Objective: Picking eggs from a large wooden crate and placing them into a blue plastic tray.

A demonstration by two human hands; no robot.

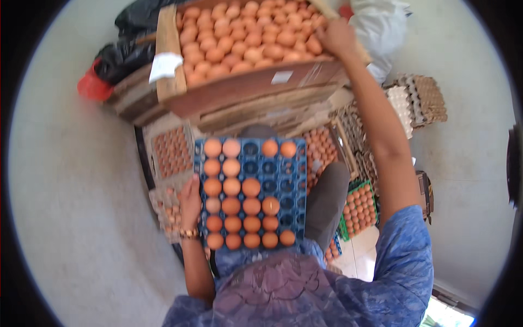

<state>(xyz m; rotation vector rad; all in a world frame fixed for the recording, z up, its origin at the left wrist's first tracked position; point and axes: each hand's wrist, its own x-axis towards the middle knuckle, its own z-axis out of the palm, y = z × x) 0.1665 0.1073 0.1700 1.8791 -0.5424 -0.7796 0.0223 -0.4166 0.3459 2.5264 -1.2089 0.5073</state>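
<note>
A blue plastic egg tray (301, 185) rests over my lap, partly filled with brown eggs (232, 206). The left columns and the bottom row hold most of them; two more sit at the top right, and several cups between are bare. My left hand (190, 201) grips the tray's left edge. Beyond it, a big wooden crate (256, 82) is heaped with loose brown eggs (253, 39). My right hand (336, 38) reaches to the crate's right side, fingers bent down among the eggs; what they close on is hidden.
Left of my lap lie a carton tray of eggs (173, 151) and another partly filled one (168, 210). At right are a green tray of eggs (359, 210) and stacked carton trays (425, 98). Black bags (125, 60) and a white sack (381, 32) flank the crate.
</note>
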